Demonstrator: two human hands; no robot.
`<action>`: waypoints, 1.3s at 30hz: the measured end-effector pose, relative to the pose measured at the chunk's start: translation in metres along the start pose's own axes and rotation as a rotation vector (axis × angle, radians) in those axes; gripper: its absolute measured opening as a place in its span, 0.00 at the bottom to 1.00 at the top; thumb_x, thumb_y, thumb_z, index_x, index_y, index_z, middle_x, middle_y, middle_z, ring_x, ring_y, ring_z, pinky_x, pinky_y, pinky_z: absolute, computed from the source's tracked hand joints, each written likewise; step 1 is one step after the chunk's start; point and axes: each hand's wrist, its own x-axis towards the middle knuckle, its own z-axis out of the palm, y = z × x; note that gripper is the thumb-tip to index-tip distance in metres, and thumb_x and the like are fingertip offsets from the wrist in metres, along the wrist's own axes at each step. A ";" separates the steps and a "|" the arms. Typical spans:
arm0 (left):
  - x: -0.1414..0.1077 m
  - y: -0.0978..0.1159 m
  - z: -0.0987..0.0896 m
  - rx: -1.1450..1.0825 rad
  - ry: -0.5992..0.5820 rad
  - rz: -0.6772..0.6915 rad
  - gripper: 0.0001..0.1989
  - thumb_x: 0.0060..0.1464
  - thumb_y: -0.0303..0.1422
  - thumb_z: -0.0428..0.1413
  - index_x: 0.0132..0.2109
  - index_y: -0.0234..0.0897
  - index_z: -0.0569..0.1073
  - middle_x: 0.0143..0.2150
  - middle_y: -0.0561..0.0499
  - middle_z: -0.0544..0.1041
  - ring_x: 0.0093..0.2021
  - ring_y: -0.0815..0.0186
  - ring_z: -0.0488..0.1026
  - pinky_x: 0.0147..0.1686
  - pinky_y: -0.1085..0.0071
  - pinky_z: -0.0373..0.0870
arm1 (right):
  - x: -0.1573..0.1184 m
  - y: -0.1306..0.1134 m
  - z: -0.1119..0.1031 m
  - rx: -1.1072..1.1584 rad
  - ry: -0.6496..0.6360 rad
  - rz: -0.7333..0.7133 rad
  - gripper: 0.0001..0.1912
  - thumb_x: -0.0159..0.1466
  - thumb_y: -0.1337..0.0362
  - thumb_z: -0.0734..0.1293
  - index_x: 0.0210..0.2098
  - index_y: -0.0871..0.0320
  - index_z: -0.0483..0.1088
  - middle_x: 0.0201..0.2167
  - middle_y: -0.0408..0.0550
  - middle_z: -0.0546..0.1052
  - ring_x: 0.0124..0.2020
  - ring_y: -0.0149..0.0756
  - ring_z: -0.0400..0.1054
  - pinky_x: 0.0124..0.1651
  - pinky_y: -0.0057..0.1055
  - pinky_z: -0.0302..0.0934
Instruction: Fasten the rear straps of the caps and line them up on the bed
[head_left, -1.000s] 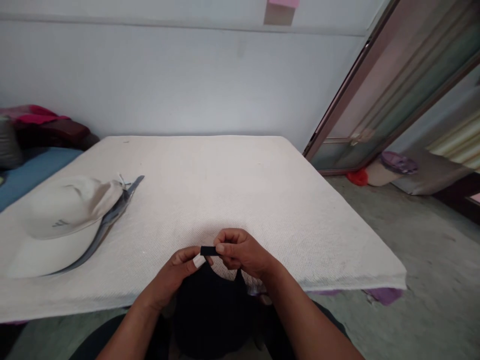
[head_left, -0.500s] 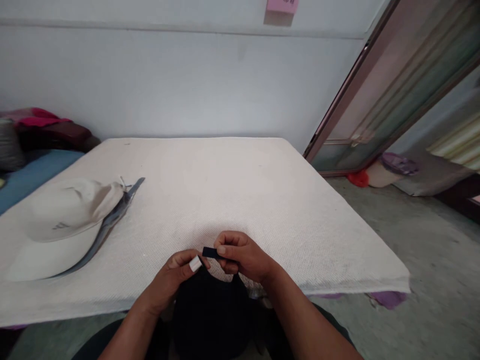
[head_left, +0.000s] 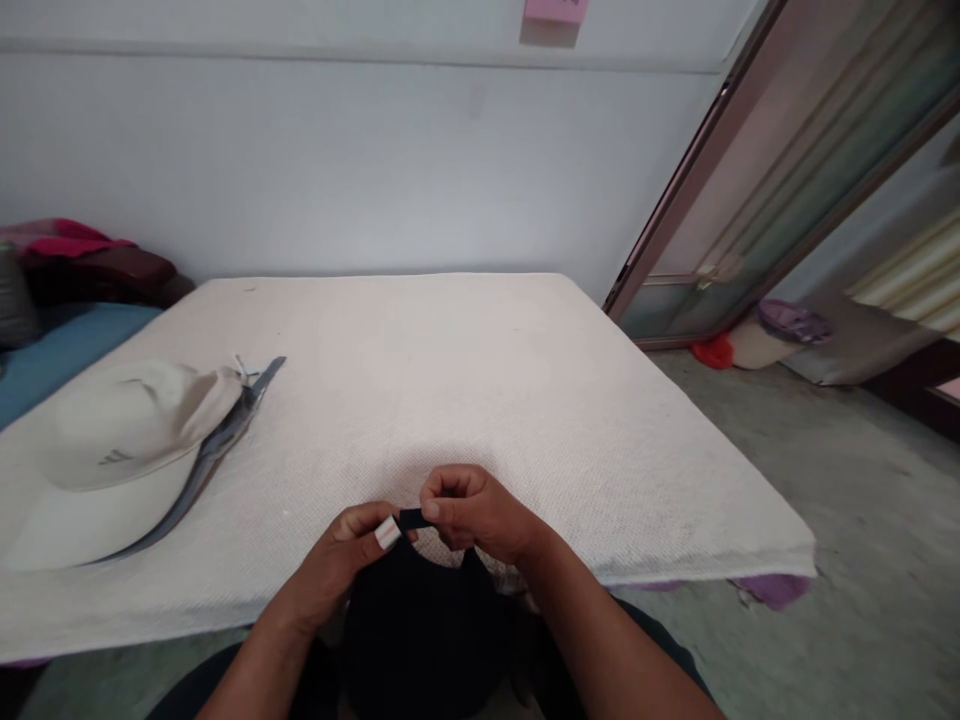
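left hand (head_left: 352, 540) pinched narrow on the edge of the black cap (head_left: 427, 640), white tab (head_left: 387, 532) at its thumb; right hand (head_left: 472, 512) closed, thumb and fingers on the black strap (head_left: 412, 519), which bridges the small gap between the hands. cap sits just below and between both hands, plain and dark, rounded, curved cutout facing away.

Head-worn view, forward and down over hands (head_left: 476, 515)
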 end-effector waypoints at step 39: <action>0.000 0.008 0.007 0.114 -0.075 0.040 0.10 0.44 0.38 0.64 0.34 0.39 0.79 0.26 0.53 0.76 0.23 0.71 0.67 0.24 0.76 0.62 | 0.000 -0.005 0.004 -0.117 0.095 0.007 0.10 0.56 0.62 0.68 0.26 0.60 0.64 0.15 0.34 0.58 0.16 0.21 0.48 0.19 0.22 0.42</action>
